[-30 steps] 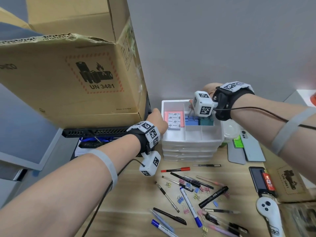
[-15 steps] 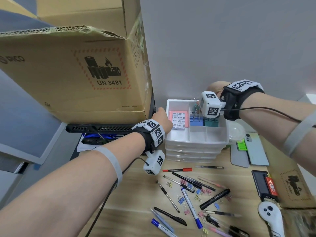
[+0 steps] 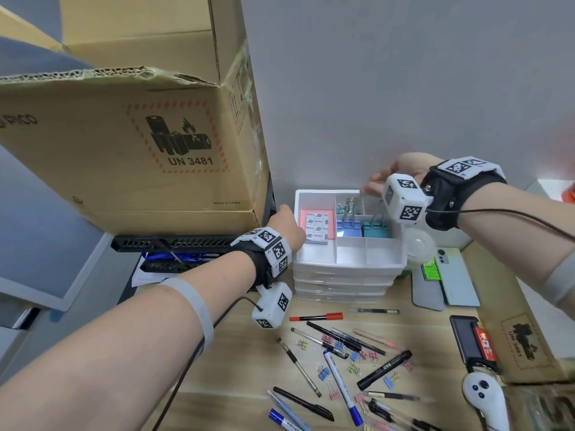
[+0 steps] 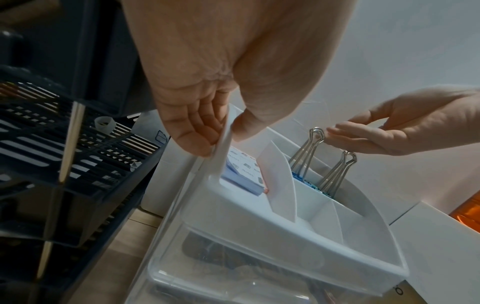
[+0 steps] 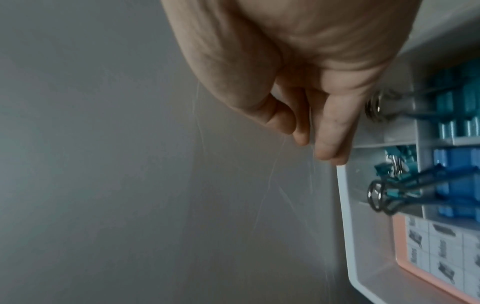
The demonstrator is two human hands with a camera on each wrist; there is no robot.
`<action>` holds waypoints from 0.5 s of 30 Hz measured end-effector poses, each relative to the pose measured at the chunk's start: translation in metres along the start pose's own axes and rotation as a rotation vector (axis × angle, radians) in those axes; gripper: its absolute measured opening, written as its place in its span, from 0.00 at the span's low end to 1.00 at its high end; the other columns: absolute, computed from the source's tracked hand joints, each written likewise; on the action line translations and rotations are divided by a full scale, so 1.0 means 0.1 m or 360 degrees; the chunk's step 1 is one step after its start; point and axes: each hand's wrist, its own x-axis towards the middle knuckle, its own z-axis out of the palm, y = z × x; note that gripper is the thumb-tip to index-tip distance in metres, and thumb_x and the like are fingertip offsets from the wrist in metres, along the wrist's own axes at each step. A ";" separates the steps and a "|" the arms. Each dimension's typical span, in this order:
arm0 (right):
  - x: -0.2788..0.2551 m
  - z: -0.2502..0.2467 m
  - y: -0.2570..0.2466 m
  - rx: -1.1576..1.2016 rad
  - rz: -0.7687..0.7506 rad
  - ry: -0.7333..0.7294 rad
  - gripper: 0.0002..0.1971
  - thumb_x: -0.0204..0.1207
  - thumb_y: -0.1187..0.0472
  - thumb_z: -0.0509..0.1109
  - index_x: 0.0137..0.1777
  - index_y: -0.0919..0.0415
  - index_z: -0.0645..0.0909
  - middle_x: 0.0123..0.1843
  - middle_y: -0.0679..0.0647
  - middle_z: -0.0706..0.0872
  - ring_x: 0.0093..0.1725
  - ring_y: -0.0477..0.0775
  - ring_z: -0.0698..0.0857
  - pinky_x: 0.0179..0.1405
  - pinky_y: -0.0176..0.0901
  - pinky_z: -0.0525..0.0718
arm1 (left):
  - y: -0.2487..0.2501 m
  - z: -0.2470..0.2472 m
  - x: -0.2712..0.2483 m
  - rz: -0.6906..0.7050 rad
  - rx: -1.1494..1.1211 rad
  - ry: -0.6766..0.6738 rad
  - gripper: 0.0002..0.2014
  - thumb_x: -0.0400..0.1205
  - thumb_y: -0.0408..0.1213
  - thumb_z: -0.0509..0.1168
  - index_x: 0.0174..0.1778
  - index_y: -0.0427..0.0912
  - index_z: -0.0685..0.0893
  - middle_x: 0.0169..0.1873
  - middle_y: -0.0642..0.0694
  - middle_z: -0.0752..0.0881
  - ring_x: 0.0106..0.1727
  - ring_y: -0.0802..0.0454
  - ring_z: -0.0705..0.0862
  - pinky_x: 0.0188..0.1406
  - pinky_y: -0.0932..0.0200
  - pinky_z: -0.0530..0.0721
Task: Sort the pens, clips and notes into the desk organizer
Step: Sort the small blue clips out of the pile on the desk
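Observation:
The white desk organizer [image 3: 348, 266] stands at the back of the desk. It holds a pink notes pad [image 3: 315, 226], a blue binder clip [image 3: 351, 229] and a teal binder clip [image 3: 377, 231]. My left hand [image 3: 289, 225] pinches the organizer's left wall [image 4: 221, 156] between thumb and fingers. My right hand [image 3: 378, 181] hovers over the back rim with loose fingers [image 5: 330, 144] and holds nothing; it is just beside the clip handles [image 4: 315, 133]. Several pens [image 3: 342, 381] and small coloured clips [image 3: 353, 367] lie scattered on the desk in front.
A large cardboard box [image 3: 130, 144] stands on a black rack [image 3: 174, 242] left of the organizer. To the right lie two phones [image 3: 454, 278], a power bank [image 3: 466, 340], a white controller [image 3: 482, 396] and a small brown box [image 3: 525, 346]. The grey wall [image 3: 373, 88] is close behind.
My right hand has drawn up and back from the clip compartment toward the back rim. My left hand has stayed on the organizer's left wall.

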 end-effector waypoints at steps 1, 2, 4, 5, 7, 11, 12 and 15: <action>-0.04 -0.04 0.01 0.0039 0.0030 0.0002 0.08 0.88 0.67 0.52 0.56 0.69 0.72 0.52 0.69 0.83 0.54 0.67 0.88 0.43 0.61 0.89 | 0.00 0.00 0.00 -0.0004 -0.0005 0.0006 0.13 0.84 0.31 0.60 0.63 0.35 0.71 0.51 0.39 0.83 0.42 0.45 0.81 0.32 0.57 0.75; -0.07 -0.09 0.01 0.0081 0.0054 0.0004 0.08 0.88 0.67 0.53 0.55 0.69 0.74 0.56 0.69 0.83 0.56 0.66 0.89 0.38 0.59 0.89 | 0.00 0.01 -0.01 -0.0006 -0.0009 0.0013 0.12 0.84 0.31 0.60 0.63 0.36 0.71 0.51 0.39 0.83 0.43 0.44 0.82 0.33 0.56 0.75; -0.14 -0.19 0.05 0.0147 0.0035 -0.0001 0.10 0.88 0.68 0.54 0.51 0.70 0.76 0.59 0.67 0.84 0.45 0.66 0.92 0.30 0.56 0.91 | 0.01 0.01 -0.01 -0.0008 -0.0023 0.0023 0.12 0.84 0.32 0.60 0.62 0.36 0.71 0.52 0.39 0.83 0.44 0.44 0.82 0.35 0.54 0.77; -0.15 -0.23 0.08 0.0145 0.0007 0.0005 0.11 0.87 0.68 0.54 0.49 0.70 0.77 0.59 0.66 0.85 0.38 0.67 0.92 0.25 0.56 0.90 | 0.00 0.01 -0.02 -0.0008 -0.0031 0.0025 0.12 0.84 0.32 0.60 0.62 0.36 0.71 0.52 0.39 0.83 0.45 0.44 0.83 0.36 0.54 0.78; -0.20 -0.28 0.19 0.0169 -0.0010 -0.0001 0.10 0.87 0.69 0.55 0.51 0.70 0.77 0.57 0.66 0.87 0.31 0.66 0.91 0.21 0.53 0.89 | 0.00 0.01 -0.04 -0.0020 -0.0051 0.0028 0.13 0.84 0.33 0.61 0.63 0.36 0.70 0.52 0.39 0.83 0.46 0.43 0.84 0.39 0.52 0.81; -0.24 -0.38 0.46 0.0347 -0.0055 -0.0115 0.08 0.86 0.70 0.57 0.52 0.73 0.77 0.41 0.67 0.89 0.26 0.59 0.91 0.27 0.43 0.91 | -0.03 0.05 -0.15 -0.0079 -0.0115 0.0033 0.20 0.83 0.40 0.64 0.67 0.33 0.70 0.54 0.38 0.85 0.49 0.41 0.85 0.42 0.51 0.84; -0.22 -0.42 0.54 0.0361 -0.0050 -0.0168 0.08 0.86 0.69 0.57 0.49 0.73 0.77 0.36 0.66 0.90 0.25 0.57 0.90 0.29 0.40 0.90 | -0.03 0.06 -0.20 -0.0112 -0.0113 0.0018 0.21 0.83 0.43 0.63 0.67 0.32 0.72 0.53 0.37 0.85 0.47 0.41 0.85 0.39 0.53 0.81; -0.23 -0.58 0.76 0.0292 -0.0033 -0.0358 0.15 0.86 0.63 0.58 0.40 0.69 0.77 0.25 0.58 0.86 0.19 0.49 0.85 0.19 0.32 0.85 | -0.08 0.10 -0.39 -0.0165 0.0008 -0.0119 0.16 0.82 0.43 0.60 0.54 0.32 0.79 0.42 0.34 0.83 0.33 0.46 0.77 0.29 0.59 0.69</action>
